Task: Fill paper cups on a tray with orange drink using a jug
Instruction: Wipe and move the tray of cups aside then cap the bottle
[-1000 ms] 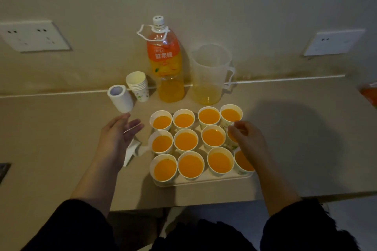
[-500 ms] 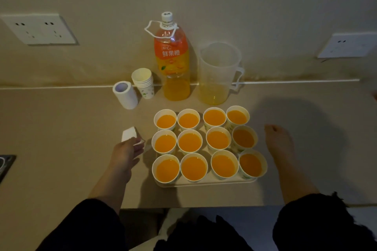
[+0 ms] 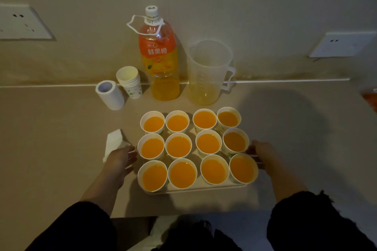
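— Where are the cups?
— Twelve paper cups of orange drink fill a tray on the counter; the jug stands behind, near the wall.
— The hands?
— The left hand rests relaxed fingers at the tray's left edge; the right hand is at its right edge, and I cannot tell its grip.

White paper cups hold orange drink
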{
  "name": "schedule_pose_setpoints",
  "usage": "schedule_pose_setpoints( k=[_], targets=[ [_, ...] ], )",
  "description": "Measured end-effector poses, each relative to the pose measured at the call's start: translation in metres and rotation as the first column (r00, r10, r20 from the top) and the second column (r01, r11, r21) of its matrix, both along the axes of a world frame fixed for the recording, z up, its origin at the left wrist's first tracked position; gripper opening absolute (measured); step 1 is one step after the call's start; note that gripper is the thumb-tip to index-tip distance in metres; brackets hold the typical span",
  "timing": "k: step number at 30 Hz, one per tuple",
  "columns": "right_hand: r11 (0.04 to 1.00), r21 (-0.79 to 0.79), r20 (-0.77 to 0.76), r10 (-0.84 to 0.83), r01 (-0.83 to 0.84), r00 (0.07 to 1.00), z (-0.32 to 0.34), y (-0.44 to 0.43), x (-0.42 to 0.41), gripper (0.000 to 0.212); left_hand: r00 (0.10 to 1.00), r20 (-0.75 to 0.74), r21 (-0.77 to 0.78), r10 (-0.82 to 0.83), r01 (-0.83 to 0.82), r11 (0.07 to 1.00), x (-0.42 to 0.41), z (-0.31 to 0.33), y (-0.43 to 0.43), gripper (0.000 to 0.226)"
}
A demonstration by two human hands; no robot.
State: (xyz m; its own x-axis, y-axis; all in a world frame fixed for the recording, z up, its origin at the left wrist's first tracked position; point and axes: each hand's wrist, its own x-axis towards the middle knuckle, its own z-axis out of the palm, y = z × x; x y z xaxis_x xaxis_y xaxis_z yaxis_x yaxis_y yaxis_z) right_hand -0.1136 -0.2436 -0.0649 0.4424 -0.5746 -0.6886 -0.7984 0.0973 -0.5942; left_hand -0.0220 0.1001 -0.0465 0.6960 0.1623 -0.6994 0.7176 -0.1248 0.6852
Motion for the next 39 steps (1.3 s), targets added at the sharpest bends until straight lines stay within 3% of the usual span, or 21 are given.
schedule_pose_setpoints(
  k=[9, 12, 17, 24, 31, 36, 39],
  targets=[
    [0.993, -0.023, -0.089, 0.116, -0.119, 0.989, -0.005, -0.007, 0.007, 0.019, 0.996, -0.092, 0.003, -0.016, 0.016, 1.000, 0.001, -0.013, -0.005, 0.022],
    [0.982, -0.032, -0.083, 0.184, -0.187, 0.979, -0.001, -0.007, 0.010, 0.007, 0.994, -0.108, -0.032, -0.011, 0.007, 0.999, 0.005, -0.016, -0.008, 0.021],
    [0.952, -0.043, -0.099, 0.296, -0.302, 0.950, -0.001, -0.008, 0.014, 0.019, 0.985, -0.122, 0.053, -0.124, 0.131, 0.990, 0.009, -0.019, -0.006, 0.017],
    [0.893, -0.062, -0.123, 0.436, -0.446, 0.891, 0.001, -0.014, 0.017, 0.016, 0.897, 0.028, 0.355, -0.441, 0.403, 0.844, 0.007, -0.019, -0.007, 0.013],
    [0.835, -0.064, -0.188, 0.528, -0.546, 0.829, 0.005, -0.017, 0.022, 0.018, 0.814, 0.016, 0.422, -0.581, 0.521, 0.742, 0.012, -0.014, -0.008, 0.016],
    [0.803, -0.085, -0.233, 0.560, -0.590, 0.795, 0.007, -0.011, 0.024, 0.015, 0.720, -0.042, 0.499, -0.693, 0.616, 0.609, 0.012, -0.014, -0.008, 0.057],
    [0.790, -0.155, -0.268, 0.544, -0.593, 0.795, 0.007, -0.007, 0.022, 0.017, 0.688, -0.029, 0.512, -0.725, 0.633, 0.581, 0.011, -0.015, -0.011, 0.044]
  ],
)
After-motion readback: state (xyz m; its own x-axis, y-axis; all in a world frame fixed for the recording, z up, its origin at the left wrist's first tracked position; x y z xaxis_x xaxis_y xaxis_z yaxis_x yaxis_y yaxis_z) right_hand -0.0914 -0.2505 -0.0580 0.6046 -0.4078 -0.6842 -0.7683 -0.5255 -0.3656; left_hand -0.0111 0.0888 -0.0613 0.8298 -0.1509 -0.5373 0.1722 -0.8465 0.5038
